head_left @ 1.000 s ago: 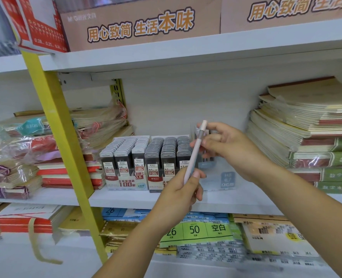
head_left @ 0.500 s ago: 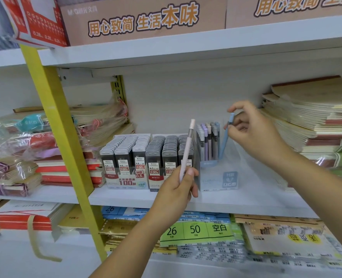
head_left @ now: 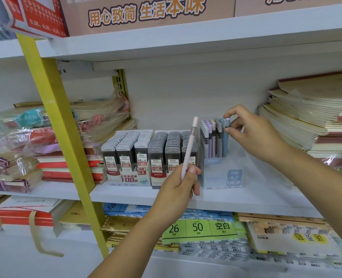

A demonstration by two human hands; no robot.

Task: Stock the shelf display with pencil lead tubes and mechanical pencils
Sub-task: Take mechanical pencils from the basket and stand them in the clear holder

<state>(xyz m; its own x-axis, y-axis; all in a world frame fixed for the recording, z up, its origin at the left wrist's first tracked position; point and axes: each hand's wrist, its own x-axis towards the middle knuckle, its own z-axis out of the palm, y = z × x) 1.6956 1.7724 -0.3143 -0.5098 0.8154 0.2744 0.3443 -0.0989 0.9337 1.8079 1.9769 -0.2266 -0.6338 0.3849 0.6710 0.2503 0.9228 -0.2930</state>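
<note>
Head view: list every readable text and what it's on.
"用心致简 生活本味": cardboard box on the top shelf.
"HB 0.5", "100根": left lead tube display.
"0.7": right lead tube display.
"HB 0.7": clear pencil box, faint.
"26", "50", "空白": green label on the lower shelf.
Other small print is too blurred to read.

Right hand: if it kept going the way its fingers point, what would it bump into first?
Probably the grey mechanical pencils standing in the clear display box. The right hand points left, pinching a blue mechanical pencil right beside them; depth is hard to judge.
</note>
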